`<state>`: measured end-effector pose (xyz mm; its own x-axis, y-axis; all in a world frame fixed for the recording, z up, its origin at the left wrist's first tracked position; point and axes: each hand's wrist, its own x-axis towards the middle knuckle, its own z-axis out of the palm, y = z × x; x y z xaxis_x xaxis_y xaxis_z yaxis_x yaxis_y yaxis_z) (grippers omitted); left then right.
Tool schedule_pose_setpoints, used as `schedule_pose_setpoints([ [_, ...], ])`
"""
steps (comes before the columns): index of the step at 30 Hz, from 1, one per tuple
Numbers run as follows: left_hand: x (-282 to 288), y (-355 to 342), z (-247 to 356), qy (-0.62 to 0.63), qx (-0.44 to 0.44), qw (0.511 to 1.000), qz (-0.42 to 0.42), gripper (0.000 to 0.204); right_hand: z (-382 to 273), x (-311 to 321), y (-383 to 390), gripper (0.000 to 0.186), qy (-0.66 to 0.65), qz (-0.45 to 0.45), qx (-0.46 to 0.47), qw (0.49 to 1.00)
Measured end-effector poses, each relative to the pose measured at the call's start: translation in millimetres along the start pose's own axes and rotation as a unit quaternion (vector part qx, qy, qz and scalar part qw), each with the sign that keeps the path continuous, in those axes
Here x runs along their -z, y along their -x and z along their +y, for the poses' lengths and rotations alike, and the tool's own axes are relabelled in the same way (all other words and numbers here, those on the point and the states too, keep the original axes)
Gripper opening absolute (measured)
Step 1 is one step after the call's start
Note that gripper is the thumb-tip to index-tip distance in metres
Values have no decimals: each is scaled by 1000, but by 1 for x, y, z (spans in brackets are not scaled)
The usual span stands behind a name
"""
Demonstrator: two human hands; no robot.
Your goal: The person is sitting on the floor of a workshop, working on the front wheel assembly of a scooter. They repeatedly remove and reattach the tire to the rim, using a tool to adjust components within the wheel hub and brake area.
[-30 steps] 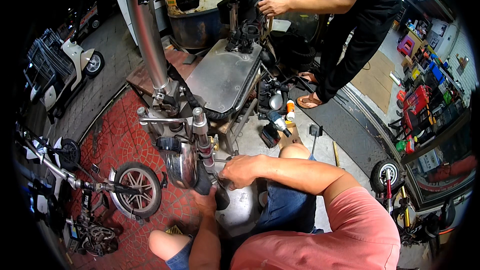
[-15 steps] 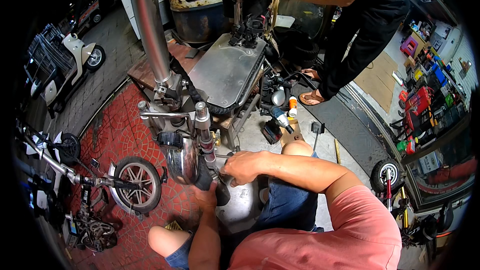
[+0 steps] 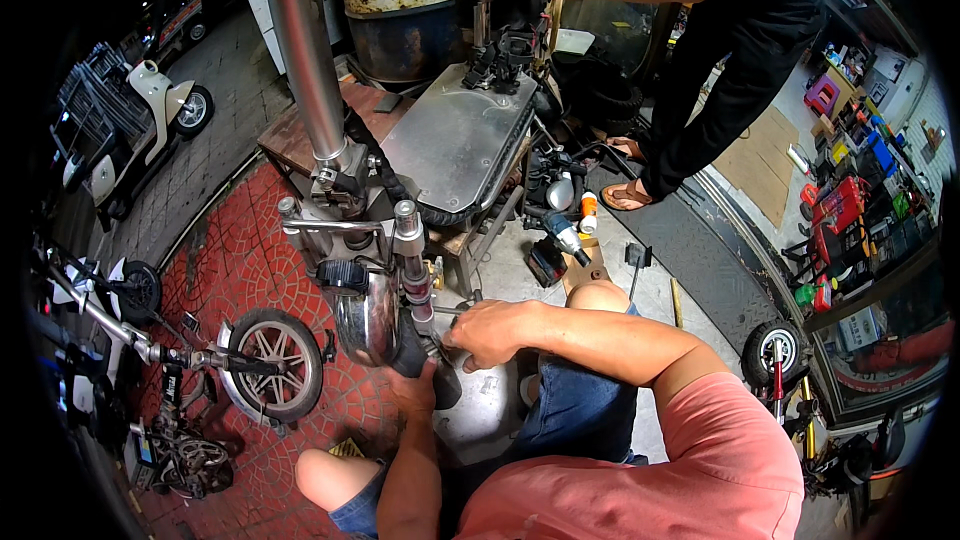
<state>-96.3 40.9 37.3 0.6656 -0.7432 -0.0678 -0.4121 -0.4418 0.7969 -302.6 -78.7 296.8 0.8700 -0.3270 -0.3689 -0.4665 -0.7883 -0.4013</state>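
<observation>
A scooter's front fork (image 3: 410, 250) stands upright in front of the seated person, between the red paving and the workbench, with a chrome fender (image 3: 363, 328) at its lower end. The left hand (image 3: 412, 388) grips the black rounded piece (image 3: 408, 352) beside the fender from below. The right hand (image 3: 487, 332) is curled next to the fork's lower leg; whether it grips anything cannot be told. Beyond, a metal scooter deck (image 3: 462, 140) rests on the low wooden workbench (image 3: 285, 145). A cordless impact wrench (image 3: 562, 232) lies near the white-and-orange bottle (image 3: 588, 210), beside a sandalled co-worker (image 3: 720, 90).
</observation>
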Motion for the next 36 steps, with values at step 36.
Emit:
schedule_pose_setpoints([
  [36, 15, 4, 12, 30, -16, 999, -10, 88, -6, 0, 17, 49, 1, 11, 12, 1000],
])
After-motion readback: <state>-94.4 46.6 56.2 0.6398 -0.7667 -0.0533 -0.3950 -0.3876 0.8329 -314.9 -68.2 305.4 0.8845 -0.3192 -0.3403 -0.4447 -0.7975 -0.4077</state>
